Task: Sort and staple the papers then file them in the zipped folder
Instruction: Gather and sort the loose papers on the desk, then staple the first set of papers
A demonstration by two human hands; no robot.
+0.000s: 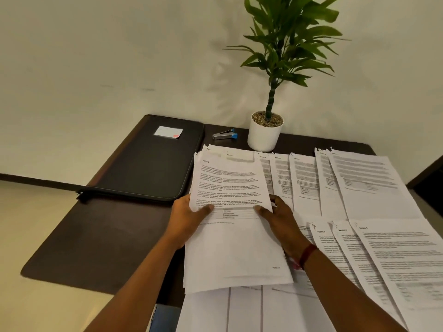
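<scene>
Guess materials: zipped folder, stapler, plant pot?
Zipped folder: looks like black faux leather, matte, with pale edge stitching; could be real leather. Stapler: shiny metal body, with blue parts, likely plastic. Plant pot: smooth white, ceramic or plastic, cannot tell which.

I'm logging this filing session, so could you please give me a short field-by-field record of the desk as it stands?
left hand: grips the left edge of the held stack
right hand: grips its right edge
zipped folder: lies flat, closed, left of the stack
stapler: untouched, between folder and potted plant
spread papers: overlapping rows to the right
table: dark
</scene>
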